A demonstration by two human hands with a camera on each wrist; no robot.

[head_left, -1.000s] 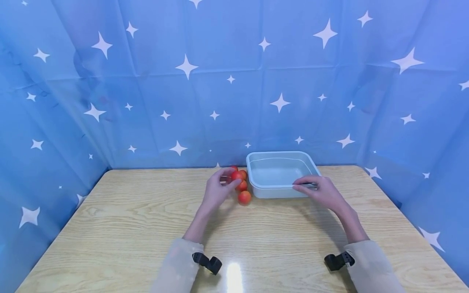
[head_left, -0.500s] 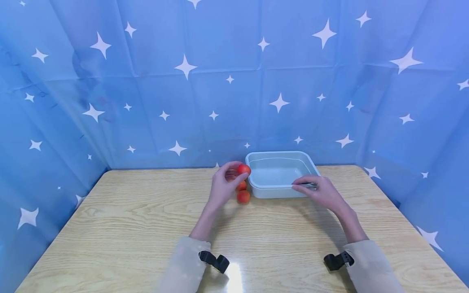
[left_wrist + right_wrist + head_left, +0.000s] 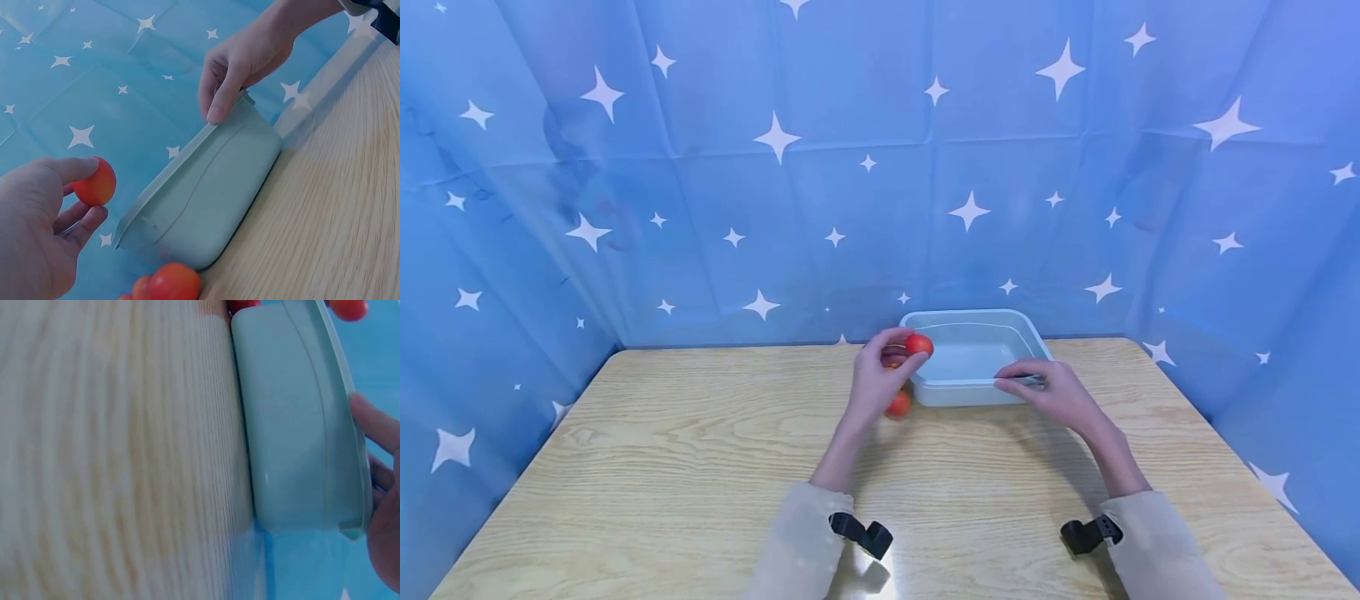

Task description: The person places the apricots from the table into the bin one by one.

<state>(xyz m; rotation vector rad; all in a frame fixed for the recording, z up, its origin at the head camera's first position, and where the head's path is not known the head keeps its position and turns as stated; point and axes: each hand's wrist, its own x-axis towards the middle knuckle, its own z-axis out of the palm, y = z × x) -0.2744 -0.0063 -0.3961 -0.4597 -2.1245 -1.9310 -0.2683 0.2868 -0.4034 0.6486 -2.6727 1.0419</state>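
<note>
My left hand [image 3: 877, 372] pinches a small round red fruit [image 3: 919, 345], tomato-like, between thumb and fingers. In the head view that fruit overlaps the left rim of a light blue-green plastic container [image 3: 955, 395]. The left wrist view has the held fruit [image 3: 97, 182] beside the container's near left corner, at about rim height. My right hand [image 3: 1054, 390] grips the container's front rim toward the right, thumb outside and fingers inside. More red fruit [image 3: 898, 405] lies on the table left of the container, partly hidden behind my left hand.
The container stands upright near the back edge of the wooden table [image 3: 715, 467], and the bottom seen inside it is bare. A blue curtain [image 3: 850, 192] with white stars hangs right behind. Each wrist carries a small black camera [image 3: 874, 540].
My left hand has lifted one red fruit from the cluster and carried it right, to over the container's left rim. My right hand stays on the rim.
</note>
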